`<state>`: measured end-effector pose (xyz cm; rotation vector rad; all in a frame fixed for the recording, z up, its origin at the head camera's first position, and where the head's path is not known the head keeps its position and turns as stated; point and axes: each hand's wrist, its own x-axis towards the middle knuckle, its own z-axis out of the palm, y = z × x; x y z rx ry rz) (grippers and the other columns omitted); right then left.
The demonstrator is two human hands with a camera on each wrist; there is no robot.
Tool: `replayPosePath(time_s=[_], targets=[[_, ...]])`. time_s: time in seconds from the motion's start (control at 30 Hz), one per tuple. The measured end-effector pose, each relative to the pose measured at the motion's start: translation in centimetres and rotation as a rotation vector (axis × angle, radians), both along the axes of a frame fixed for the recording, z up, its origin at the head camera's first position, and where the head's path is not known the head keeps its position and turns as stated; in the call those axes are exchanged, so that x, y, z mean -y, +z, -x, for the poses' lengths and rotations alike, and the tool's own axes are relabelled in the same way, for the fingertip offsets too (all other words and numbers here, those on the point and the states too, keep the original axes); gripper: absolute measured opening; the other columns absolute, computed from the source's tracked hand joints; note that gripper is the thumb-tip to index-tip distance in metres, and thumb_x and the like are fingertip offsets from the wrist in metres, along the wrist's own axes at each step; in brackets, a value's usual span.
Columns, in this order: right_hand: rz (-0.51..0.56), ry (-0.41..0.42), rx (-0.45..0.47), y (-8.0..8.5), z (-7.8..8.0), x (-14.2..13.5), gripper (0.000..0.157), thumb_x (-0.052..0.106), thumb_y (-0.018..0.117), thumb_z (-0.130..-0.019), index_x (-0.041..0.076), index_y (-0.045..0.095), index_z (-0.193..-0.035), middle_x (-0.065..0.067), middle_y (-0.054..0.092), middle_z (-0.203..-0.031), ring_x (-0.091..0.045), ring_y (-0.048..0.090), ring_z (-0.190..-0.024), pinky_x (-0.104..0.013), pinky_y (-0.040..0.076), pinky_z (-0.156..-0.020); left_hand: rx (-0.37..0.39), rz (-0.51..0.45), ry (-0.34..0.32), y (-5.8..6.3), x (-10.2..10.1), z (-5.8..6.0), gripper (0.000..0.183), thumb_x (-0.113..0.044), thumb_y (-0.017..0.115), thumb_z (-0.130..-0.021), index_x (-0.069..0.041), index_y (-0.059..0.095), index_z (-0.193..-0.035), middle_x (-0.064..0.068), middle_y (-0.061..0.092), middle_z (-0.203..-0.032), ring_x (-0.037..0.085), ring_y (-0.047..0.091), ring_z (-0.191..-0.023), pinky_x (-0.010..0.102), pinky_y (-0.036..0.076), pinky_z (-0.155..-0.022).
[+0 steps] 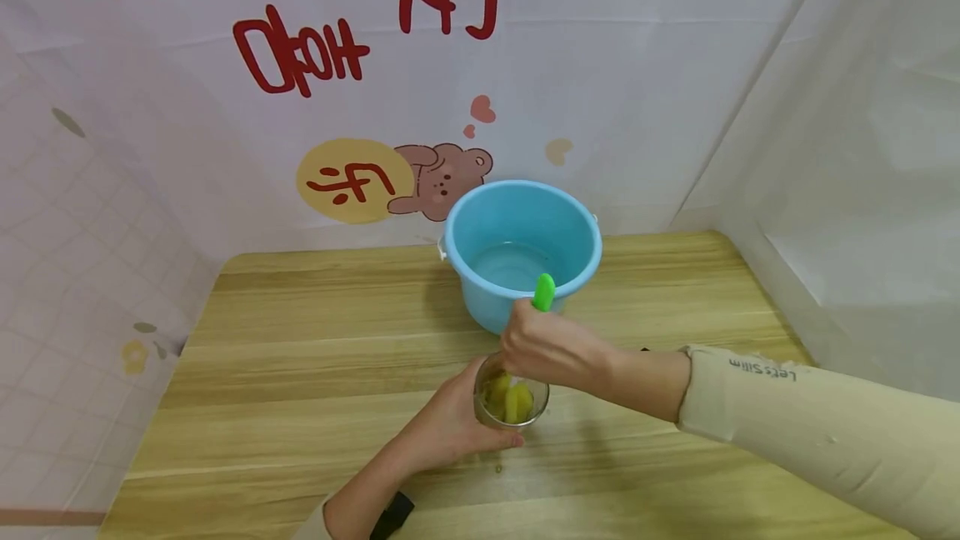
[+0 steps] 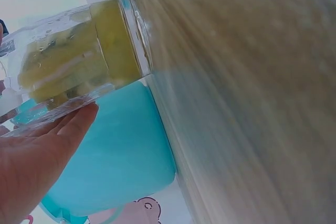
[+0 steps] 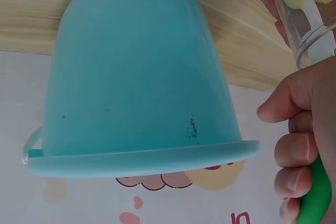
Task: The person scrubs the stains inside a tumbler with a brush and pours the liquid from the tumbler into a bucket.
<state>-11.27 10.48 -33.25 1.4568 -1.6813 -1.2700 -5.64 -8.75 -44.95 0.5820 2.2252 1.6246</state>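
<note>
A clear drinking glass [image 2: 137,35] stands upright at the tabletop, its rim facing up. My left hand [image 1: 446,425] grips it around the side, thumb toward the near side and fingers partly hidden behind it. My right hand [image 1: 551,346] wraps around the green handle [image 1: 544,293] of a sponge cup brush, whose top end sticks up above the fist. The brush's yellow sponge head [image 1: 519,402] is down inside the glass. Through the glass wall in the left wrist view, the sponge looks wet and squeezed against the sides.
A light blue bucket [image 1: 487,307] with a little water in it stands just behind the hands, its white handle hanging at the side. The wood-grain table [image 1: 315,357] ends at a printed white backdrop [image 1: 637,107]. Small drops [image 1: 498,468] lie near the glass.
</note>
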Motion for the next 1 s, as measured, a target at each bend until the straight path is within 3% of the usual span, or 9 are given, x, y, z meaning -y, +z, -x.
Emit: replayPosePath(time_s=[0.33, 0.63, 0.83, 1.0], targets=[[0.015, -0.085, 0.071, -0.3, -0.1, -0.6, 0.036, 0.007, 0.060, -0.082, 0.022, 0.042, -0.054, 0.005, 0.035, -0.047, -0.011, 0.038, -0.046, -0.024, 0.025, -0.051, -0.011, -0.004, -0.015, 0.2, 0.1, 0.0, 0.091, -0.028, 0.095, -0.079, -0.027, 0.043, -0.153, -0.011, 0.056, -0.144, 0.014, 0.057, -0.127, 0.040, 0.051, -0.105], [0.005, -0.150, 0.089, 0.0, -0.2, -0.8, 0.035, 0.011, 0.064, -0.083, 0.019, 0.047, -0.054, 0.003, 0.039, -0.047, -0.018, 0.047, -0.045, -0.024, 0.031, -0.048, -0.020, -0.035, -0.003, -0.2, 0.1, 0.4, 0.088, -0.024, 0.096, -0.077, -0.022, 0.047, -0.150, -0.009, 0.059, -0.138, 0.014, 0.059, -0.122, 0.038, 0.053, -0.101], [0.001, -0.160, 0.080, 0.2, -0.9, -0.5, 0.033, 0.010, 0.065, -0.081, 0.020, 0.046, -0.056, 0.004, 0.037, -0.049, -0.014, 0.040, -0.046, -0.026, 0.038, -0.049, -0.002, -0.063, -0.001, -0.3, 0.0, 0.4, 0.082, -0.021, 0.095, -0.078, -0.024, 0.050, -0.146, -0.008, 0.061, -0.135, 0.015, 0.062, -0.116, 0.037, 0.056, -0.096], [-0.071, -0.136, 0.060, 0.7, -2.2, 0.5, 0.029, 0.012, 0.061, -0.082, 0.024, 0.043, -0.063, 0.007, 0.030, -0.053, -0.010, 0.029, -0.052, -0.024, 0.030, -0.051, 0.032, -0.085, -0.012, -0.2, 0.1, 0.3, 0.084, -0.021, 0.094, -0.080, -0.027, 0.047, -0.149, -0.008, 0.060, -0.136, 0.016, 0.063, -0.116, 0.034, 0.056, -0.095]])
